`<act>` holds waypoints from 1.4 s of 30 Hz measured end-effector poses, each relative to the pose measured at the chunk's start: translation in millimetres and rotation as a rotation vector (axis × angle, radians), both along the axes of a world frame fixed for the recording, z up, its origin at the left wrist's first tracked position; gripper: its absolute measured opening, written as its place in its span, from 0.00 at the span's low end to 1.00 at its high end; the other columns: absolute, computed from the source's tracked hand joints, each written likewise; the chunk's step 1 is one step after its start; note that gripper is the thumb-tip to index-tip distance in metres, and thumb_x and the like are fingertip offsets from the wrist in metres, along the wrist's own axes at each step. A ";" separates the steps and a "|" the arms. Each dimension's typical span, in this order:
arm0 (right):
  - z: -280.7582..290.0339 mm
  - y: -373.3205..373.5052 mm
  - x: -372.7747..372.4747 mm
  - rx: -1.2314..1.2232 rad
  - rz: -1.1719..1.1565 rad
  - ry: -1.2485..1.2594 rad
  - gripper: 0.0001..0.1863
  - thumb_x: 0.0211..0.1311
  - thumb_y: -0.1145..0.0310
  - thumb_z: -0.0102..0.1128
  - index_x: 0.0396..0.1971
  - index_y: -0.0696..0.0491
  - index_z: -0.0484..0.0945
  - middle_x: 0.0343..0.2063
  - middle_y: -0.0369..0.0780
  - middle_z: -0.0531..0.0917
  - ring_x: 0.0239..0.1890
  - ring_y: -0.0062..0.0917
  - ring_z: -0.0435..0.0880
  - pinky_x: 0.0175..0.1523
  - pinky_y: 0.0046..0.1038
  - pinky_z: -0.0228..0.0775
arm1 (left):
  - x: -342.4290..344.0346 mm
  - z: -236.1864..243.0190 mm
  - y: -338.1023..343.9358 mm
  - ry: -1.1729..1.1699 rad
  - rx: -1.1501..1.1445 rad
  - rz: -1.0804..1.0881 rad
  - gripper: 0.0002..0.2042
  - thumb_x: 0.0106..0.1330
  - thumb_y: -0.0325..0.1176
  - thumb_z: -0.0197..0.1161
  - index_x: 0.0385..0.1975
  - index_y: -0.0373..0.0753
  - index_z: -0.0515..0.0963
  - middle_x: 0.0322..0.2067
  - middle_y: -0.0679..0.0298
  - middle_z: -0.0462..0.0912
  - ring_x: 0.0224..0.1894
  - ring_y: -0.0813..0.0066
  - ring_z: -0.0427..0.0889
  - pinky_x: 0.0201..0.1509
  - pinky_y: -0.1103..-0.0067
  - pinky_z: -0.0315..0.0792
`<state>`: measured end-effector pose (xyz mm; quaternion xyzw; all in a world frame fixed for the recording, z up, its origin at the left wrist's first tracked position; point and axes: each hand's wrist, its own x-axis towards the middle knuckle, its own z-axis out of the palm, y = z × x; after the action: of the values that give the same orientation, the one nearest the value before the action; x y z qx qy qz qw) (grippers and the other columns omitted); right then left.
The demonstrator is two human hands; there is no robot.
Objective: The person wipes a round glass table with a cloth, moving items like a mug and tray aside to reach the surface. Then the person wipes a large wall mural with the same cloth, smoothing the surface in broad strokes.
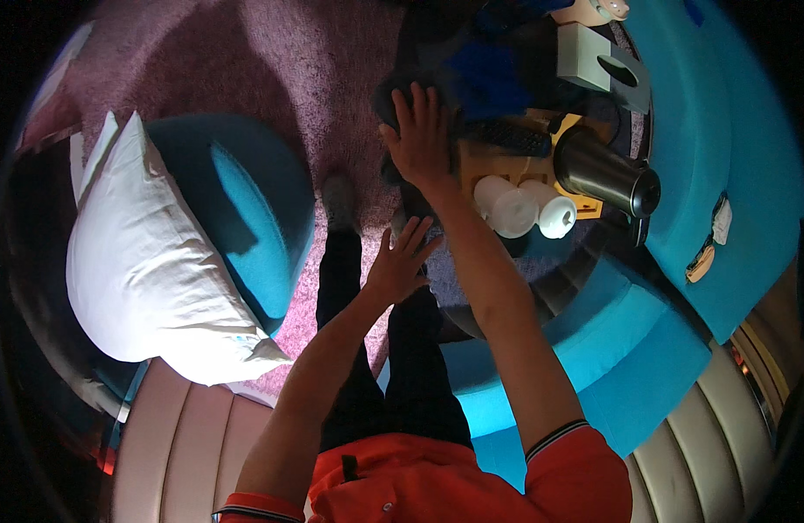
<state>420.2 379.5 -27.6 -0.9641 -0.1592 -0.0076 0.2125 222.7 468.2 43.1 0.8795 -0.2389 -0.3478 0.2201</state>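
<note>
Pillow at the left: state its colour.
The pillow is white, and shows best in the head view.

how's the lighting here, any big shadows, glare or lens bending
Head view: uneven light, the white pillow very bright; head view: a broad shadow darkens part of the purple carpet; head view: soft sheen on the metal jug; head view: black corners, and seams of the beige padded seat bow near the rim; head view: right hand and left hand show without heavy blur.
</note>
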 end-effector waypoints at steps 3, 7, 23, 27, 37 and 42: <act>12.6 -3.2 -4.7 0.023 0.034 0.072 0.34 0.78 0.49 0.53 0.77 0.44 0.61 0.78 0.48 0.56 0.80 0.53 0.51 0.78 0.64 0.43 | -3.8 -9.4 8.4 -0.114 -0.038 -0.020 0.47 0.63 0.55 0.72 0.80 0.59 0.54 0.83 0.61 0.38 0.84 0.59 0.39 0.81 0.46 0.48; 18.0 -15.1 -36.2 -0.020 0.078 0.102 0.33 0.77 0.50 0.55 0.77 0.43 0.61 0.78 0.47 0.57 0.79 0.52 0.52 0.78 0.63 0.44 | 13.0 -14.5 29.4 -0.141 -0.102 -0.162 0.47 0.63 0.55 0.72 0.81 0.58 0.54 0.83 0.61 0.42 0.84 0.59 0.40 0.82 0.45 0.44; 22.4 -8.1 -10.5 -0.006 0.027 0.080 0.31 0.77 0.52 0.55 0.75 0.47 0.64 0.75 0.50 0.60 0.77 0.55 0.56 0.77 0.61 0.48 | 57.0 -31.8 66.5 -0.246 -0.149 -0.498 0.47 0.61 0.55 0.73 0.80 0.62 0.55 0.83 0.68 0.42 0.84 0.64 0.42 0.83 0.51 0.48; 23.7 -10.9 -13.9 -0.060 -0.003 0.085 0.32 0.77 0.52 0.55 0.75 0.46 0.64 0.76 0.49 0.60 0.77 0.54 0.55 0.77 0.61 0.47 | 66.5 -27.4 69.1 -0.198 -0.141 -0.539 0.48 0.60 0.55 0.74 0.80 0.62 0.54 0.83 0.67 0.43 0.84 0.64 0.42 0.82 0.49 0.49; 15.9 19.6 50.9 0.008 -0.163 0.049 0.34 0.77 0.52 0.56 0.76 0.47 0.62 0.78 0.48 0.58 0.79 0.53 0.53 0.78 0.62 0.46 | 73.3 -19.0 68.8 -0.137 -0.252 -0.392 0.32 0.68 0.30 0.64 0.74 0.54 0.68 0.82 0.72 0.49 0.83 0.70 0.45 0.82 0.48 0.51; 19.6 17.7 18.5 -0.072 -0.164 0.078 0.35 0.74 0.52 0.59 0.76 0.47 0.62 0.77 0.50 0.57 0.79 0.54 0.53 0.78 0.63 0.44 | 104.5 -12.4 71.3 -0.120 -0.211 -0.214 0.33 0.68 0.32 0.64 0.76 0.52 0.66 0.81 0.67 0.50 0.83 0.67 0.48 0.81 0.48 0.52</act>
<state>438.7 397.2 -7.9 -0.9805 -0.0713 0.0182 0.1822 327.2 539.6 30.7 0.8404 -0.3790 -0.2888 0.2582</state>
